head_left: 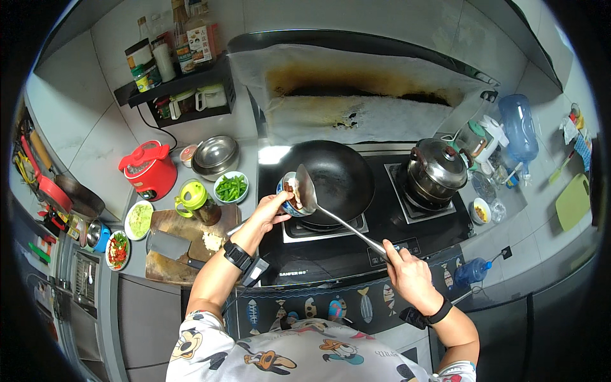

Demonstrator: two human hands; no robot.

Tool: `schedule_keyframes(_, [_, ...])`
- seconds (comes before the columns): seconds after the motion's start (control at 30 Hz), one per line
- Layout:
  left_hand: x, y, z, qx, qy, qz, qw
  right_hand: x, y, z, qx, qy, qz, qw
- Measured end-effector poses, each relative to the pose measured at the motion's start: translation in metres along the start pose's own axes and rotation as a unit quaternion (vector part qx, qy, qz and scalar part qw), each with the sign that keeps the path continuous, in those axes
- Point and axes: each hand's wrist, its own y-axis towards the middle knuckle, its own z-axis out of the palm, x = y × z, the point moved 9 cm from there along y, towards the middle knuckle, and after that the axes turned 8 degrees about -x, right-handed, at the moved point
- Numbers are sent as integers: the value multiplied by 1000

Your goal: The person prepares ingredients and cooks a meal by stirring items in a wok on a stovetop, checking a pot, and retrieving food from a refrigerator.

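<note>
My left hand (271, 208) grips a small blue-and-white patterned bowl (292, 211) by its rim, above the left edge of a black wok (341, 176). Dark reddish-brown and pale food (289, 186) lies inside this bowl, partly covered by the ladle. My right hand (405, 271) holds the handle of a long metal ladle or wok spatula (306, 186), whose head rests at the bowl's right side. The wok sits on the left burner of a black gas stove (329, 265), its dark inner surface showing.
A lidded steel pot (437, 174) stands on the right burner. At left are a bowl of cut green peppers (231, 187), a lidded oil jug (198, 203), and a wooden cutting board (164, 265) bearing a cleaver (169, 244) and chopped garlic (213, 241). A red cooker (150, 169) stands behind.
</note>
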Motion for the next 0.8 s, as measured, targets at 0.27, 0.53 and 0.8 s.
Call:
schedule_keyframes(0.27, [-11, 5, 17, -10, 24, -1, 1000, -25, -1, -1, -8, 15, 31, 999])
schedule_keyframes(0.53, [-14, 14, 18, -18, 24, 0, 1000, -69, -3, -10, -41, 58, 114, 991])
schedule_keyframes(0.8, [-15, 9, 22, 17, 19, 7, 1000, -55, -9, 22, 21, 207, 76, 975])
